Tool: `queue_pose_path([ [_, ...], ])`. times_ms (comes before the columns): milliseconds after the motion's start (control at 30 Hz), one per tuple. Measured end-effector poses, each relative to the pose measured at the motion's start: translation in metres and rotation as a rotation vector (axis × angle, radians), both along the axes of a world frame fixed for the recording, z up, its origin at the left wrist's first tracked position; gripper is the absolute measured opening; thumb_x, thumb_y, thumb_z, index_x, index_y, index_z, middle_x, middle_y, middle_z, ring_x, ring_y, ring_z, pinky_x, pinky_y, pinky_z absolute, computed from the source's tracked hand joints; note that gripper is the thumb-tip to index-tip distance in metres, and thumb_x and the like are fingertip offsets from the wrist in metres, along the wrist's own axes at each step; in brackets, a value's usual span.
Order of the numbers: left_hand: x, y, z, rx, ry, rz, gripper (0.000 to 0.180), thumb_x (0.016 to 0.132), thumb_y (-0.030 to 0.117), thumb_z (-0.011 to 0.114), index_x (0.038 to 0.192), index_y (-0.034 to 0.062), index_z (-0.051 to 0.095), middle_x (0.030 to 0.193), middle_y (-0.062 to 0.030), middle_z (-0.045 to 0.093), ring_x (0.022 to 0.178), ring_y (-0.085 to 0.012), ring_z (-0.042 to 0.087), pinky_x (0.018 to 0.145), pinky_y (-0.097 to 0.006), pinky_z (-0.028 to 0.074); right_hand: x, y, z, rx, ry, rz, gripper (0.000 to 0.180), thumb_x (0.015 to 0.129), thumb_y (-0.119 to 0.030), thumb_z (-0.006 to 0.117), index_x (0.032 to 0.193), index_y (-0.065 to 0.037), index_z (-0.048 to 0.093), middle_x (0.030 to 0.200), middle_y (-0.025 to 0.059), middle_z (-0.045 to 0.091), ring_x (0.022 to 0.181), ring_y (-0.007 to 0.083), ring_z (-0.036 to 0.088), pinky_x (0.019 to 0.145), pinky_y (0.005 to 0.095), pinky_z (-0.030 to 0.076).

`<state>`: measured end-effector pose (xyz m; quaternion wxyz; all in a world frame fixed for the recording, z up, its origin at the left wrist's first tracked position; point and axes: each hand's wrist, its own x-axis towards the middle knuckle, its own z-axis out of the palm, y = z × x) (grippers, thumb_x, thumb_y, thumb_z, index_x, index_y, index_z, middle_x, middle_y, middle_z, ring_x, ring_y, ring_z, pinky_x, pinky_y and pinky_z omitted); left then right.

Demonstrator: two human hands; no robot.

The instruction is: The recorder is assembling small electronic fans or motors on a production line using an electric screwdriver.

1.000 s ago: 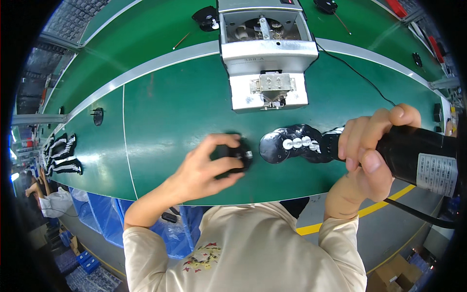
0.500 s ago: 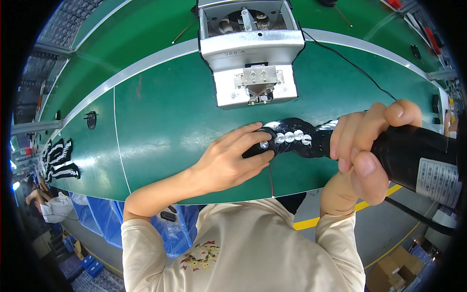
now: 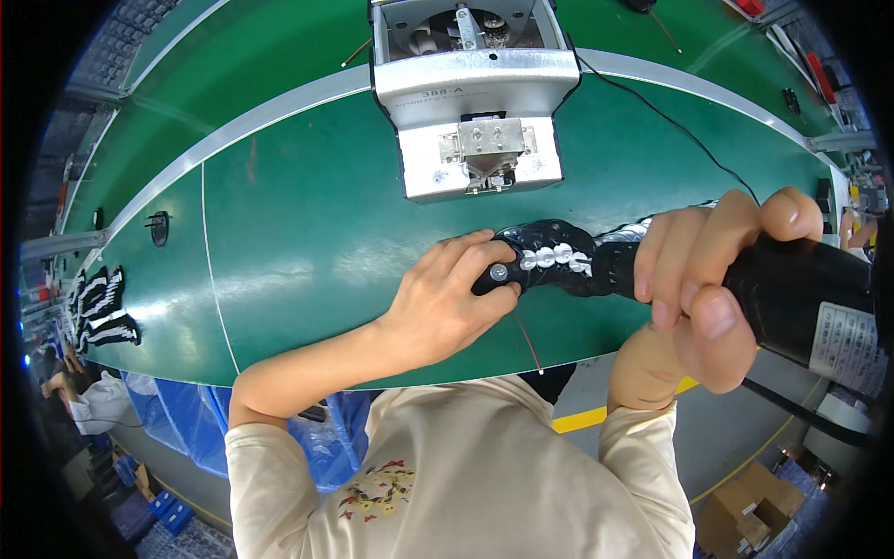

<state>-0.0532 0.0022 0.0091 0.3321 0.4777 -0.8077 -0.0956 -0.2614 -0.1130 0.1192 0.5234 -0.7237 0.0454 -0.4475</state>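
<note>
My left hand (image 3: 447, 296) is closed round the left end of a black part with a row of shiny silver discs (image 3: 554, 256), which lies low over the green bench. One round silver spot shows between finger and thumb. My right hand (image 3: 703, 270) grips a thick black electric screwdriver (image 3: 778, 298) with a white label, held almost level. Its ridged black nose (image 3: 615, 268) points left and overlaps the disc part; whether they touch, I cannot tell. More silver pieces (image 3: 629, 230) show behind the nose. The tip is hidden.
A silver screw feeder (image 3: 480, 102) stands ahead on the green bench (image 3: 307, 205). A black plug (image 3: 159, 228) and black-and-white gloves (image 3: 110, 307) lie at left. A thin red wire (image 3: 529, 345) hangs by the near edge. Blue plastic-lined bins (image 3: 186, 419) sit below.
Both hands keep their grips, with only a slight shift of the right hand and screwdriver to the right. The whole view has moved a little, so the bench things sit slightly further left.
</note>
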Motion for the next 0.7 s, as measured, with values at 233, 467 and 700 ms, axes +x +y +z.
queue_pose_path([
  [233, 0.022, -0.004, 0.000, 0.026, 0.057, -0.091, 0.012, 0.075, 0.012, 0.079, 0.079, 0.0102, 0.067, 0.110, -0.0085, 0.060, 0.110, -0.0331, 0.063, 0.082, -0.042, 0.051, 0.037, 0.001, 0.017, 0.081, -0.057, -0.057, 0.062, 0.094, -0.008, 0.054, 0.150, -0.007, 0.027, 0.079, 0.0043, 0.048, 0.056, 0.0148, 0.050, 0.057, 0.0340, 0.046],
  [467, 0.042, 0.001, -0.001, 0.084, 0.104, -0.140, 0.008, 0.078, 0.012, 0.075, 0.085, 0.0146, 0.072, 0.111, -0.0066, 0.060, 0.114, -0.0321, 0.061, 0.086, -0.042, 0.048, 0.074, -0.017, 0.025, -0.057, -0.031, 0.006, 0.056, 0.094, -0.009, 0.047, 0.148, -0.004, 0.030, 0.080, 0.0052, 0.047, 0.055, 0.0146, 0.048, 0.055, 0.0352, 0.045],
  [700, 0.045, 0.000, -0.002, 0.076, 0.160, -0.139, 0.013, 0.077, 0.011, 0.073, 0.089, 0.0159, 0.072, 0.112, -0.0055, 0.059, 0.116, -0.0307, 0.059, 0.086, -0.042, 0.047, 0.099, -0.027, 0.007, 0.026, -0.162, -0.119, 0.050, 0.087, -0.007, 0.046, 0.137, -0.002, 0.043, 0.075, 0.0060, 0.046, 0.052, 0.0151, 0.045, 0.052, 0.0359, 0.044],
])
